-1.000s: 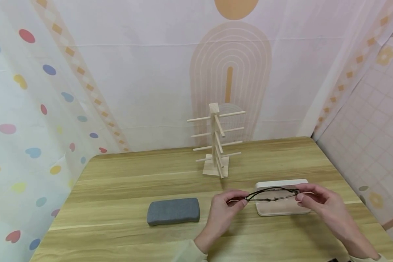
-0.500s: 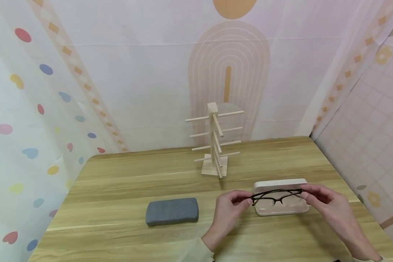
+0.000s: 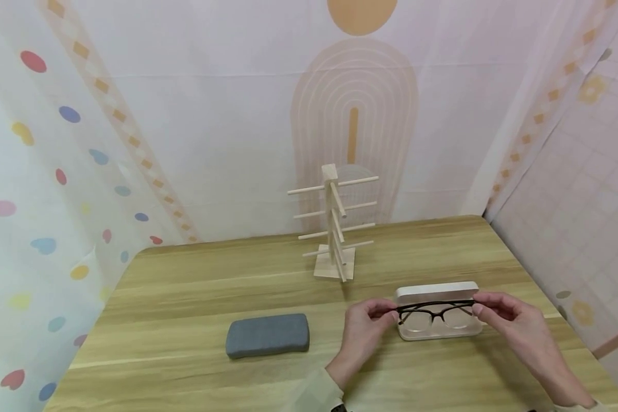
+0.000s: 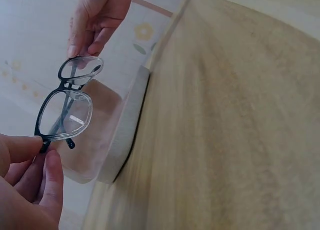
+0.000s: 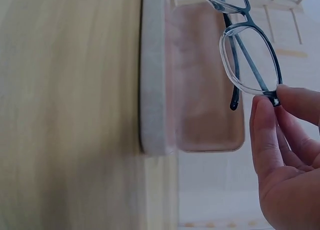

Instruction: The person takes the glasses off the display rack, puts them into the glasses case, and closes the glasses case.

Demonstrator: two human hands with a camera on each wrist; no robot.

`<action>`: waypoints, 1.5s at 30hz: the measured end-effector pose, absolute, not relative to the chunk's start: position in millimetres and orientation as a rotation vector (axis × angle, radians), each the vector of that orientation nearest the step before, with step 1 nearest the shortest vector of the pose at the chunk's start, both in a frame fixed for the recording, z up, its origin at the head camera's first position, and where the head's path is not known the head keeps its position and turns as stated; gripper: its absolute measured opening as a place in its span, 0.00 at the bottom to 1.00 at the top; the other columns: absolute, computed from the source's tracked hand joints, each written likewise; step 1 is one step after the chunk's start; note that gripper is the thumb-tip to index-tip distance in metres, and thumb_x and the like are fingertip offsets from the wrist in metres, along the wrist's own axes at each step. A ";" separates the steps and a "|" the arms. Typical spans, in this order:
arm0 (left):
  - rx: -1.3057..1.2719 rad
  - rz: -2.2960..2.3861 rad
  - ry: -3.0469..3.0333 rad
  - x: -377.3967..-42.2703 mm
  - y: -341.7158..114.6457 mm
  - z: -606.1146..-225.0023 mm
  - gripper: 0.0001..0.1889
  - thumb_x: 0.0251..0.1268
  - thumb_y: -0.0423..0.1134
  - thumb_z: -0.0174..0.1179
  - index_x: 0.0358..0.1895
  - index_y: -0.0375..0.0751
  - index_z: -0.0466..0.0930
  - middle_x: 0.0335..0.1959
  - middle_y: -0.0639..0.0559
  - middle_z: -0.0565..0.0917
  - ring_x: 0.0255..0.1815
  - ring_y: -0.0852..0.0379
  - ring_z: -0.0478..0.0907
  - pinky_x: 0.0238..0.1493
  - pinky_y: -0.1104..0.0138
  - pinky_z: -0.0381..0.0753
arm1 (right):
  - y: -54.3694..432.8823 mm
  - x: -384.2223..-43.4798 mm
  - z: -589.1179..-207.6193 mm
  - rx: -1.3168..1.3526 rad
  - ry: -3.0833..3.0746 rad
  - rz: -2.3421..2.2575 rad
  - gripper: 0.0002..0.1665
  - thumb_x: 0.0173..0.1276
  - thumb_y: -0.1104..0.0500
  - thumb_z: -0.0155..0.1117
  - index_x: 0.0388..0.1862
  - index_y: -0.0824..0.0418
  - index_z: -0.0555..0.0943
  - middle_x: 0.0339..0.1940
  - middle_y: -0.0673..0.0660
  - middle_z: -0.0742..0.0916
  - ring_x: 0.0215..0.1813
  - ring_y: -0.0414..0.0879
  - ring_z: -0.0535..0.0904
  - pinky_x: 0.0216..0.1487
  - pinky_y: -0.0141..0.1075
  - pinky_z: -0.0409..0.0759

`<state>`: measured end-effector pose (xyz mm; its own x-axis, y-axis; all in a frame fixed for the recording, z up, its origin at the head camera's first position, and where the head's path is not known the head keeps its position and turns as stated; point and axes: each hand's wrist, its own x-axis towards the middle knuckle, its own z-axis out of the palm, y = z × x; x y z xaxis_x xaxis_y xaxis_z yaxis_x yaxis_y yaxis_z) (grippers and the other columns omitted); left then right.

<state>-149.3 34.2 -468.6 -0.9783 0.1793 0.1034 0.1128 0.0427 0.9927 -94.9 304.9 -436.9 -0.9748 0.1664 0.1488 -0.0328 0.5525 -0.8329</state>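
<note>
A pair of black half-rim eyeglasses (image 3: 435,314) is held level between both hands, its temples folded behind the lenses. The left hand (image 3: 363,332) pinches one end of the frame between thumb and fingers, and the right hand (image 3: 517,332) pinches the opposite end. Behind and below the glasses lies an open glasses case (image 3: 438,290), white outside with a pinkish lining; the lenses overlap it in the head view. In the right wrist view the eyeglasses (image 5: 252,54) stand apart from the case lining (image 5: 207,89), and the folded temples cross.
A wooden peg stand (image 3: 332,223) with several bare rods rises at the back middle of the wooden table (image 3: 185,297). Left of the hands lies a closed grey glasses case (image 3: 268,335). Patterned curtains (image 3: 211,143) hang along the back and both sides.
The eyeglasses have tilted so that their lenses now face the head camera, and have come slightly lower. The left hand has shifted a little right, with the grip of both hands kept.
</note>
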 end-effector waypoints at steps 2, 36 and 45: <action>0.319 2.132 2.225 -150.6 37.0 -470.4 0.06 0.57 0.23 0.70 0.37 0.33 0.90 0.33 0.51 0.90 0.34 0.68 0.82 0.41 0.74 0.83 | 306.5 -95.7 -438.7 -0.115 -2.586 1.382 0.18 0.75 0.55 0.69 0.56 0.65 0.84 0.42 0.35 0.88 0.42 0.28 0.82 0.39 0.23 0.79; 0.561 1.663 2.635 -169.8 45.0 -483.9 0.05 0.58 0.28 0.70 0.34 0.42 0.92 0.32 0.59 0.89 0.33 0.73 0.79 0.38 0.76 0.77 | 322.2 -114.8 -457.8 -0.035 -2.735 1.313 0.13 0.74 0.63 0.67 0.52 0.71 0.85 0.43 0.62 0.90 0.38 0.29 0.81 0.37 0.26 0.80; 0.638 1.556 2.720 -174.0 44.5 -484.8 0.05 0.57 0.29 0.70 0.33 0.43 0.92 0.30 0.59 0.90 0.31 0.73 0.77 0.35 0.76 0.74 | 323.6 -117.2 -457.4 -0.035 -2.774 1.293 0.13 0.74 0.62 0.67 0.51 0.70 0.86 0.46 0.63 0.89 0.39 0.29 0.79 0.38 0.27 0.80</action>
<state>-174.0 44.5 -484.8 -0.9188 0.3117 0.2420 0.3666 0.4471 0.8159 -117.2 323.6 -457.4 -0.9965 0.0547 0.0632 -0.0133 0.6436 -0.7652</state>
